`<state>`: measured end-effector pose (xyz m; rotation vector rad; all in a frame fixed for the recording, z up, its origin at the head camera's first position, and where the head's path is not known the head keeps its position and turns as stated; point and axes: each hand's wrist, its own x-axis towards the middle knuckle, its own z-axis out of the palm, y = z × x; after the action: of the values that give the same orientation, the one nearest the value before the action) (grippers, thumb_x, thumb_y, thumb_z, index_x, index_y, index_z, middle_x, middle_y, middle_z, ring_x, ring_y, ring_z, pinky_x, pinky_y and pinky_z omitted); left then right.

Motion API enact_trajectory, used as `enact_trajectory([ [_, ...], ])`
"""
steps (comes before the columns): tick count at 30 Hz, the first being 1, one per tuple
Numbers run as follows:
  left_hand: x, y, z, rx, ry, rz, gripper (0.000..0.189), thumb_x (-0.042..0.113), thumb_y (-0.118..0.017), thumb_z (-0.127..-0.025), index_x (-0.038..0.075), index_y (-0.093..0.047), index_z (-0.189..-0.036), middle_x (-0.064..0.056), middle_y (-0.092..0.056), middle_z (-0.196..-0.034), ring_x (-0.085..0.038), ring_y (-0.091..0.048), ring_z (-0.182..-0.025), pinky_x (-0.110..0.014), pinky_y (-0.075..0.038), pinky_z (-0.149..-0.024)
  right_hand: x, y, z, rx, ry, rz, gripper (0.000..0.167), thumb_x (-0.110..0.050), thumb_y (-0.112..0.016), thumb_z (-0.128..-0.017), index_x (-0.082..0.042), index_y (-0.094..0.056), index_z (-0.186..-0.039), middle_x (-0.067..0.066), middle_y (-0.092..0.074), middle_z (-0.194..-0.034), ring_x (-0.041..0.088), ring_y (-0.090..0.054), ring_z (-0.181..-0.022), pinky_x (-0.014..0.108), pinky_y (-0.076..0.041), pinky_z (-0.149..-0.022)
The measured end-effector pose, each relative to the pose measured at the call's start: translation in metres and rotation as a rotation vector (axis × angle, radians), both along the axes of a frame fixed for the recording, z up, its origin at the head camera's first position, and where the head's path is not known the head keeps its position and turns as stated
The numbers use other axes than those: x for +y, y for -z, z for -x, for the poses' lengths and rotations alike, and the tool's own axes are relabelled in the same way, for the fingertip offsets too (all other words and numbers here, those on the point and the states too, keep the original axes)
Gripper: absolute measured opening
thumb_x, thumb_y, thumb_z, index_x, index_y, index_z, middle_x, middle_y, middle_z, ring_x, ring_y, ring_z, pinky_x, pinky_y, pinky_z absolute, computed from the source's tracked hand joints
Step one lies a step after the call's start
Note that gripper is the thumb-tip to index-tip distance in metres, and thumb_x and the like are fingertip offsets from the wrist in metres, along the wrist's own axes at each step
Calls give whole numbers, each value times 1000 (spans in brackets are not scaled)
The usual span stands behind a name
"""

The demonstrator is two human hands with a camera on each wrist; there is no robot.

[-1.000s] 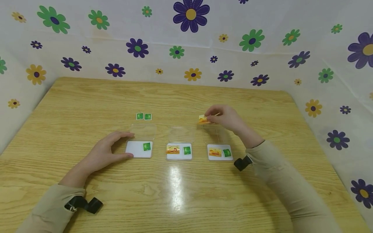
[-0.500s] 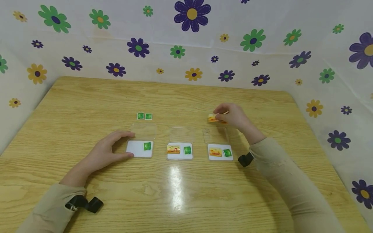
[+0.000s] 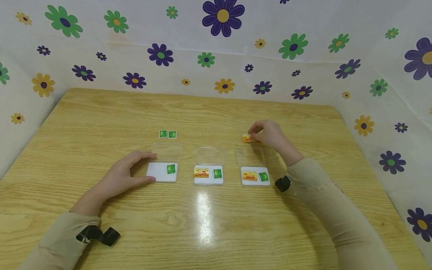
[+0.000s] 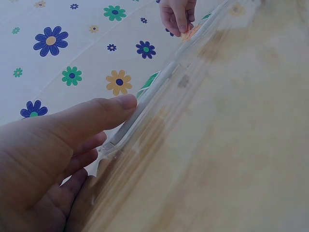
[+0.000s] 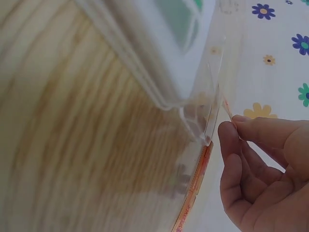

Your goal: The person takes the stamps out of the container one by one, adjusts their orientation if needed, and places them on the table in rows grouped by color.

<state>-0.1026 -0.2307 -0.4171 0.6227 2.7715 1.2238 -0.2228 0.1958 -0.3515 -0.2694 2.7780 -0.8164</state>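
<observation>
My left hand [image 3: 123, 174] holds the left end of a clear plastic case [image 3: 156, 172], thumb at its near corner and fingers by the lid. This case lies open, with one green stamp [image 3: 171, 169] on its white lining. Further right, the middle case [image 3: 207, 181] and the right case [image 3: 254, 183] each contain an orange stamp and a green one. Behind the right case's raised clear lid [image 3: 249, 156], my right hand [image 3: 268, 134] pinches an orange-yellow stamp [image 3: 247, 138] between thumb and fingertips. Another orange strip [image 5: 192, 188] shows below that hand in the right wrist view.
Two green stamps [image 3: 167, 134] lie side by side behind the left case. The wooden table [image 3: 236, 225] meets a white flowered cloth [image 3: 189, 71] at the back and sides. Black straps [image 3: 98, 235] hang at both wrists.
My right hand has moved a little to the right with the orange-yellow stamp, then nearly stopped; less of the stamp shows now. The left hand has stayed at the left case.
</observation>
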Motion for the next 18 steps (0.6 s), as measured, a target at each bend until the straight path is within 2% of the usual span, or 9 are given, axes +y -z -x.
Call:
enact_trajectory([
  [18,-1,1,1,-10,7,-13,61,35,-80,-77,16,-56,-130,-8,-52,-133,-30,-42,-127,-53,-31,-103,-4,6,3,19,-28,-76,13,-6,-65,-89,0,-69,-100,15,-65,-102,29,-56,-98,44,-45,-88],
])
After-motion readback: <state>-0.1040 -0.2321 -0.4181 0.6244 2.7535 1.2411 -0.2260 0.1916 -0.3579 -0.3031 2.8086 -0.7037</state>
